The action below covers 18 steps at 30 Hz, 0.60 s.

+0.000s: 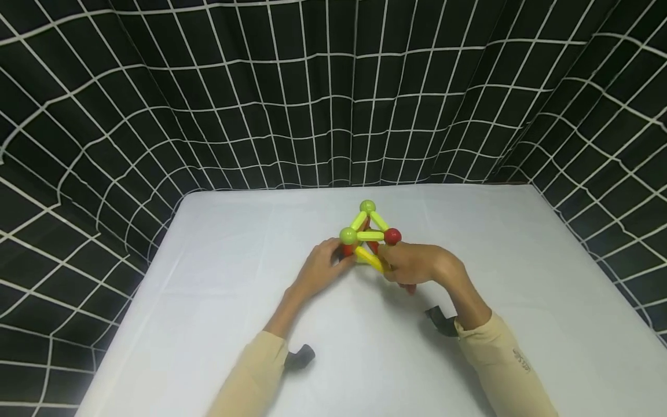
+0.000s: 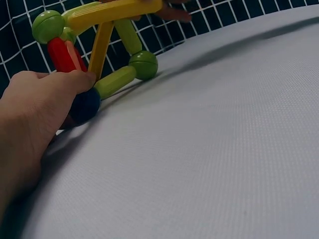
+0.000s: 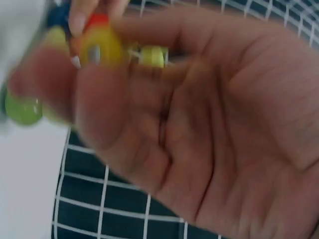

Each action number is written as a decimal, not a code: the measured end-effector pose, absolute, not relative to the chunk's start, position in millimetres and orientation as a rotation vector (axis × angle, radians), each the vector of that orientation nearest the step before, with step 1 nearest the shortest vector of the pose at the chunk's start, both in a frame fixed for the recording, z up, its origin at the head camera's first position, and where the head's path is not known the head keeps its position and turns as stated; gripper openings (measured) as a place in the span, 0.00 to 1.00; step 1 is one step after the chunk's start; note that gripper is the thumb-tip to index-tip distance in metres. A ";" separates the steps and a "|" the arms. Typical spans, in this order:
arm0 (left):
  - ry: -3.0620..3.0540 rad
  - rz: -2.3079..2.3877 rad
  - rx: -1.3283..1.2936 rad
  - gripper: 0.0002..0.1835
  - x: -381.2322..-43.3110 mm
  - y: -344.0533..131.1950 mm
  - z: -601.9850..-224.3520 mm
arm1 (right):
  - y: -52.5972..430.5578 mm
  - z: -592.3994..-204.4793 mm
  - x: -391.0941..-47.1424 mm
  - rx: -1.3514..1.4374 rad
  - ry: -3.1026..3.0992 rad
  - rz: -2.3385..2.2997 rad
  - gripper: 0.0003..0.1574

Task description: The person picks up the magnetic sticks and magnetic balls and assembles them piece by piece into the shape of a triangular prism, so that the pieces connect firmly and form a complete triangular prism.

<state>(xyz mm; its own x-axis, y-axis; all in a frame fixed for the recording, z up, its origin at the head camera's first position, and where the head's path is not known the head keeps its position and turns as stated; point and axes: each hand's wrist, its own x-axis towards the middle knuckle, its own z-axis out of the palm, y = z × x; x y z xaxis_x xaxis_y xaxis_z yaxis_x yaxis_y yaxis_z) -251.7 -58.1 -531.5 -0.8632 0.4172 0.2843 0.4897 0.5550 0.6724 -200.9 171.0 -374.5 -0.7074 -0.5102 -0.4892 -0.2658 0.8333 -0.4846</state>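
A frame of magnetic rods and balls stands on the white table. Its top is a triangle of yellow-green rods point(image 1: 370, 236) joining two green balls point(image 1: 348, 236) and a red ball point(image 1: 392, 236). My left hand point(image 1: 320, 265) grips the near left corner, its thumb across the red rod point(image 2: 65, 55) just above a dark blue ball point(image 2: 84, 107). In the head view my right hand point(image 1: 414, 262) is at the right side, pinching one end of a yellow rod point(image 1: 369, 259). That rod slants from near the left green ball, its magnet end point(image 3: 93, 54) facing the right wrist camera.
The white tabletop point(image 1: 219, 249) spreads around the frame. Black cloth with a white grid point(image 1: 312, 87) hangs behind it and along both sides. Dark straps point(image 1: 442, 321) stick out by both sleeve cuffs.
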 end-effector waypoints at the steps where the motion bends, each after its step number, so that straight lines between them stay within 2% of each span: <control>1: -2.694 -1.208 -0.782 0.25 -251.6 -58.3 -531.3 | 165.6 -376.2 -199.2 -0.547 2.415 -0.497 0.08; 8: -2.710 -1.238 -0.783 0.24 -251.6 -59.6 -529.9 | 139.8 -398.3 -197.0 -0.517 2.673 -0.190 0.16; 13: -2.697 -1.242 -0.779 0.24 -250.5 -58.7 -531.3 | 131.0 -419.6 -198.7 -0.533 2.877 0.042 0.12; 18: -2.673 -1.250 -0.783 0.23 -249.9 -57.7 -532.0 | 130.3 -428.0 -200.0 -0.478 2.870 0.010 0.11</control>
<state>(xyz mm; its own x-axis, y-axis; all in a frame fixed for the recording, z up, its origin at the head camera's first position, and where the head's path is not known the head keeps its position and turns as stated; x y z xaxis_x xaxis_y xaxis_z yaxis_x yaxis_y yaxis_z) -249.9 -57.7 -532.0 -0.8648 0.4120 0.2869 0.4843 0.5341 0.6930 -200.0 130.3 -428.0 -0.9198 -0.3190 -0.2284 -0.3205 0.9467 -0.0313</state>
